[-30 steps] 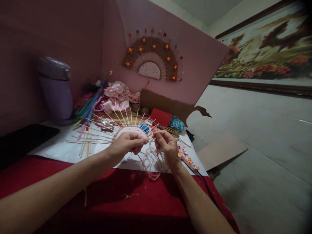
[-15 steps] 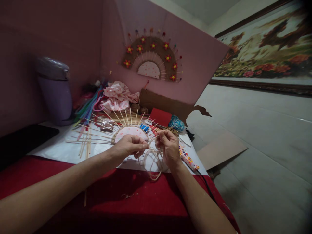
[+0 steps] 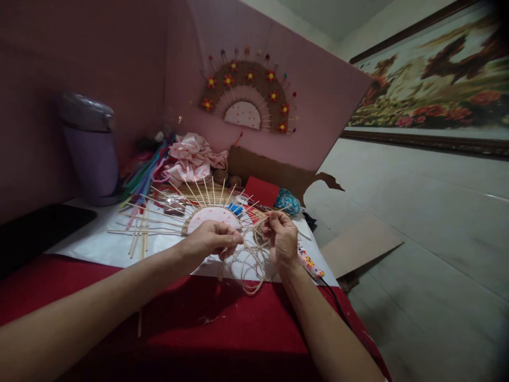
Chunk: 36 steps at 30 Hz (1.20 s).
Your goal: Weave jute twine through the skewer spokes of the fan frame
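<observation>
A half-round craft piece (image 3: 210, 216) with a pink dotted centre and thin wooden sticks fanning out lies on white paper (image 3: 95, 241). My left hand (image 3: 210, 240) rests on its lower edge, fingers pinched on a strand of pale jute twine (image 3: 248, 262). My right hand (image 3: 281, 237) is closed on the same twine just to the right, beside the right-hand sticks. Loose loops of the twine hang between and below both hands, down onto the red tablecloth (image 3: 222, 323).
A finished fan decoration (image 3: 248, 95) with red flowers hangs on the pink board behind. A lilac lidded bin (image 3: 90, 146), coloured pipe cleaners (image 3: 145, 170), pink cloth (image 3: 193, 156), a teal yarn ball (image 3: 288, 201), red felt (image 3: 261, 191) and a dotted glue gun (image 3: 310, 262) with its black cord surround the work.
My right hand has moved a little to the right and up, drawing the twine out. The twine loops have spread lower. My left hand stays pinched at the piece's edge.
</observation>
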Available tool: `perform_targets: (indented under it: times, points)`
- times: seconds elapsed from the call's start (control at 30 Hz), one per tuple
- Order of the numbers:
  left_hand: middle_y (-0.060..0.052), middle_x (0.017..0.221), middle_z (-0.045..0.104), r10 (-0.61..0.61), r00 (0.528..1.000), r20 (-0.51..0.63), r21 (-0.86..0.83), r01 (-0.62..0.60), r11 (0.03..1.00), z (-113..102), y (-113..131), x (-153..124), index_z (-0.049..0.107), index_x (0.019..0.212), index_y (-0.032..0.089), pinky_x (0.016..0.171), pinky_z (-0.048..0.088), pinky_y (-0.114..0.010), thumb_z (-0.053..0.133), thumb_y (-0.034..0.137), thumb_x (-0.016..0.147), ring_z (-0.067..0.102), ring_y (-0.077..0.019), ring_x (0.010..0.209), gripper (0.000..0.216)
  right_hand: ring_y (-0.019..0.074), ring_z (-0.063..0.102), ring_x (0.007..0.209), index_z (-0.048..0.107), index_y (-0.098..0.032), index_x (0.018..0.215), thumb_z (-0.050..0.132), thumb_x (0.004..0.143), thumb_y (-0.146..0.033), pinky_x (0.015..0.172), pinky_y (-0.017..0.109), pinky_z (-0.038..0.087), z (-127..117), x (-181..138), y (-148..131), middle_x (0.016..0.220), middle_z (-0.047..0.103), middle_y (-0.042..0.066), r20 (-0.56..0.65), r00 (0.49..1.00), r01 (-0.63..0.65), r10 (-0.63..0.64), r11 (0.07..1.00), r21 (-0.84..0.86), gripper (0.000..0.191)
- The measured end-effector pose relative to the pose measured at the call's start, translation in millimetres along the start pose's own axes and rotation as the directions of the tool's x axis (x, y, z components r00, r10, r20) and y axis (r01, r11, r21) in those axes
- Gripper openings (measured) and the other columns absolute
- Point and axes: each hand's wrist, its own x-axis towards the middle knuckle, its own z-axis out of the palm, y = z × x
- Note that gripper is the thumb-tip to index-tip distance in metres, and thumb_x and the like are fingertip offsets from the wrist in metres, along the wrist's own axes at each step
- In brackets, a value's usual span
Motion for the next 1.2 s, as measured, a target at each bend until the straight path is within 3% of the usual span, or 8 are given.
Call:
perform_targets:
  times: [0.53, 0.63, 0.77, 0.83, 0.9, 1.03, 1.1, 1.2]
  points:
    - [0.004, 0.044, 0.048, 0.038, 0.998, 0.05, 0.15, -0.045, 0.988, 3, 3, -5, 0.06, 0.067, 0.013, 0.047, 0.024, -0.022, 0.054, 0.032, 0.079, 0.037, -0.0075, 0.043, 0.023, 0.0048, 0.04, 0.038, 0.055, -0.017, 0.07, 0.069, 0.069, -0.042, 0.032, 0.015, 0.031, -5, 4, 4, 0.053, 0.049, -0.006, -0.038, 0.994, 0.099, -0.104, 0.988, -0.116, 0.029]
    - [0.003, 0.046, 0.048, 0.045, 0.999, 0.023, 0.118, -0.047, 0.992, 3, 3, -4, 0.06, 0.065, 0.013, 0.047, 0.026, -0.022, 0.056, 0.028, 0.077, 0.037, -0.0074, 0.044, 0.019, 0.0068, 0.044, 0.042, 0.059, -0.017, 0.083, 0.065, 0.074, -0.04, 0.034, 0.017, 0.033, -6, 3, 5, 0.059, 0.052, -0.004, -0.09, 0.97, 0.194, -0.225, 0.943, -0.271, 0.026]
    - [0.003, 0.048, 0.047, 0.049, 0.999, 0.023, 0.048, -0.05, 0.998, 3, 2, -5, 0.06, 0.07, 0.013, 0.045, 0.027, -0.022, 0.054, 0.027, 0.077, 0.037, -0.0073, 0.043, 0.017, 0.0153, 0.058, 0.075, 0.055, -0.019, 0.113, 0.06, 0.079, -0.033, 0.051, 0.023, 0.046, -7, -4, -2, 0.101, 0.059, 0.009, -0.122, 0.873, 0.384, -0.473, 0.818, -0.427, 0.037]
    - [0.003, 0.05, 0.048, 0.002, 1.0, 0.014, 0.024, -0.003, 1.0, 5, 4, -7, 0.059, 0.071, 0.013, 0.042, 0.026, -0.021, 0.054, 0.028, 0.077, 0.038, -0.0071, 0.041, 0.016, 0.02, 0.057, 0.092, 0.053, -0.023, 0.118, 0.056, 0.083, -0.028, 0.064, 0.029, 0.05, -5, -11, -8, 0.116, 0.054, 0.011, -0.012, 0.831, 0.483, -0.555, 0.734, -0.478, 0.036]
    - [0.003, 0.053, 0.049, -0.057, 0.998, -0.003, 0.0, 0.057, 0.998, 7, 6, -8, 0.056, 0.074, 0.014, 0.039, 0.026, -0.02, 0.054, 0.028, 0.076, 0.04, -0.0073, 0.04, 0.014, 0.023, 0.053, 0.104, 0.056, -0.026, 0.116, 0.051, 0.085, -0.023, 0.078, 0.036, 0.049, -2, -18, -11, 0.12, 0.053, 0.009, 0.223, 0.799, 0.585, -0.558, 0.636, -0.503, 0.032]
    - [0.004, 0.055, 0.048, -0.07, 0.997, 0.019, -0.015, 0.071, 0.997, 8, 6, -8, 0.051, 0.072, 0.016, 0.037, 0.023, -0.018, 0.053, 0.024, 0.074, 0.035, -0.005, 0.038, 0.009, 0.0221, 0.055, 0.105, 0.059, -0.029, 0.115, 0.044, 0.087, -0.016, 0.09, 0.039, 0.044, 3, -26, -5, 0.11, 0.06, 0.006, 0.702, 0.648, 0.71, -0.296, 0.57, -0.415, 0.034]
    - [0.006, 0.052, 0.042, -0.061, 0.998, 0.025, -0.004, 0.061, 0.998, 7, 5, -8, 0.048, 0.069, 0.016, 0.036, 0.018, -0.017, 0.053, 0.023, 0.074, 0.029, -0.0036, 0.037, 0.009, 0.0204, 0.058, 0.094, 0.058, -0.028, 0.116, 0.043, 0.088, -0.016, 0.082, 0.036, 0.047, 3, -25, 1, 0.099, 0.063, 0.006, 0.75, 0.626, 0.692, -0.216, 0.597, -0.406, 0.033]
    - [0.009, 0.047, 0.033, -0.076, 0.997, -0.001, 0.015, 0.076, 0.997, 6, 6, -8, 0.05, 0.072, 0.017, 0.035, 0.012, -0.017, 0.054, 0.026, 0.074, 0.022, -0.0034, 0.036, 0.011, 0.0182, 0.059, 0.077, 0.061, -0.026, 0.109, 0.044, 0.088, -0.019, 0.069, 0.032, 0.048, 0, -22, 5, 0.082, 0.063, 0.004, 0.7, 0.684, 0.648, -0.207, 0.613, -0.452, 0.027]
